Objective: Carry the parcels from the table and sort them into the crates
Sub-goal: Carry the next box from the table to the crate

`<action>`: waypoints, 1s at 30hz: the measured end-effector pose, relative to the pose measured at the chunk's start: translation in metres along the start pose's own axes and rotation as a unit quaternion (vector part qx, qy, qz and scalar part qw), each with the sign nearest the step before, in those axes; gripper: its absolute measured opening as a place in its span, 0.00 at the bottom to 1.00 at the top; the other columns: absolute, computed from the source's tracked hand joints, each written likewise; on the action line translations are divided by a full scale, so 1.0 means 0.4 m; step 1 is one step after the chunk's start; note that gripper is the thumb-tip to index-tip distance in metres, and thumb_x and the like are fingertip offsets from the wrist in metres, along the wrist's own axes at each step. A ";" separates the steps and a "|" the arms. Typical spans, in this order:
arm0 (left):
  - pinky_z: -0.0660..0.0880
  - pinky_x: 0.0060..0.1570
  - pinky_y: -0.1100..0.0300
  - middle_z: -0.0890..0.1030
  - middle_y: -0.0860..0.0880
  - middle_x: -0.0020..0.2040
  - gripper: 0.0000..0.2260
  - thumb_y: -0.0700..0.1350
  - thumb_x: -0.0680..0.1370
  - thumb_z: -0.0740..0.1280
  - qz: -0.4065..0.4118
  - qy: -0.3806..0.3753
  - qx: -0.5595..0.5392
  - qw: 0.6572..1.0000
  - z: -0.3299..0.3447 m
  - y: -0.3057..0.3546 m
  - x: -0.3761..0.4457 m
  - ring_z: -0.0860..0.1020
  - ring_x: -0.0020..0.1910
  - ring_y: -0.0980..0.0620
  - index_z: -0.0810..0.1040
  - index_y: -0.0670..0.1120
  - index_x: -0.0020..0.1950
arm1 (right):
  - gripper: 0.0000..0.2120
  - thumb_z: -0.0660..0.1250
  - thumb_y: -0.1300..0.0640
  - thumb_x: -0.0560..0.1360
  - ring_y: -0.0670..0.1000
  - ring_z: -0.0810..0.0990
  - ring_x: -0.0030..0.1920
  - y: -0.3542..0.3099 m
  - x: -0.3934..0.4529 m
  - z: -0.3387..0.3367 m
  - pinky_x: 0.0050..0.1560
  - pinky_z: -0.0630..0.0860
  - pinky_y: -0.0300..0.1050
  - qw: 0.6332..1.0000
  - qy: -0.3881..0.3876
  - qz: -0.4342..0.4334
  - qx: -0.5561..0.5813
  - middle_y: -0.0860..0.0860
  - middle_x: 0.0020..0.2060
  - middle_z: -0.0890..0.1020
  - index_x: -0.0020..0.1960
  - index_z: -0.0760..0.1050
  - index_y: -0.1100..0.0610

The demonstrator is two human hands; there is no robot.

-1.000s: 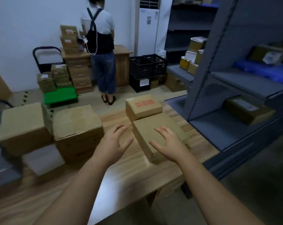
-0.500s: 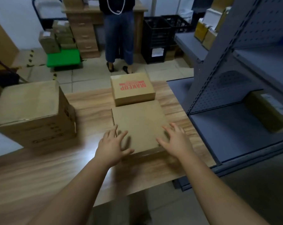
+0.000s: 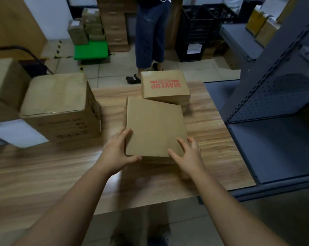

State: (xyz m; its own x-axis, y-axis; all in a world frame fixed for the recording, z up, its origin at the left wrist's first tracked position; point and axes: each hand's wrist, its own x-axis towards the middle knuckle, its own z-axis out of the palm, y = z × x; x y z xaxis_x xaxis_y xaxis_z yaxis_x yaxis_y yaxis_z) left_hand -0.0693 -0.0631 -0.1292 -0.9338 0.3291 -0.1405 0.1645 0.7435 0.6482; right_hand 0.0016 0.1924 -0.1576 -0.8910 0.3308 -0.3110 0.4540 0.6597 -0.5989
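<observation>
We see a plain brown flat parcel (image 3: 153, 126) at centre, red "MAKEUP" lettering on the brown box (image 3: 165, 87) above it, a wood-grain table (image 3: 43, 174), a bright green cart deck (image 3: 91, 50) upper left, black crates (image 3: 194, 31) upper right.

- the flat parcel (image 3: 154, 128) lies on the table (image 3: 43, 174), near its right end.
- the left hand (image 3: 115, 151) is at the parcel's near left corner, the right hand (image 3: 187, 155) at its near right corner.
- the makeup box (image 3: 165, 87) sits just behind the parcel, touching it.
- a large carton (image 3: 59, 107) stands on the table to the left, apart from the parcel.
- the shelving unit (image 3: 274, 135) stands right of the table.
- crates (image 3: 196, 31) sit on the floor beyond, right of a standing person (image 3: 150, 32).
</observation>
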 end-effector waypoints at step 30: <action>0.57 0.75 0.53 0.57 0.62 0.75 0.52 0.75 0.59 0.69 0.101 -0.018 -0.072 0.992 -0.090 0.014 -0.083 0.57 0.75 0.60 0.57 0.56 0.78 | 0.28 0.62 0.54 0.81 0.50 0.72 0.68 -0.280 -0.092 -0.041 0.71 0.69 0.55 0.932 -0.044 -0.044 0.357 0.47 0.70 0.72 0.78 0.59 0.43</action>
State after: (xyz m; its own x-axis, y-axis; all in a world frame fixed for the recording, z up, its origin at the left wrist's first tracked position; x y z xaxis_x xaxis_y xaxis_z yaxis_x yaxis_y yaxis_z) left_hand -0.0487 -0.0909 -0.0939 -0.8739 0.4857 -0.0215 0.2983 0.5705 0.7652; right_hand -0.0167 0.1174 -0.0669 -0.9355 0.2187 -0.2777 0.2959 0.0548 -0.9537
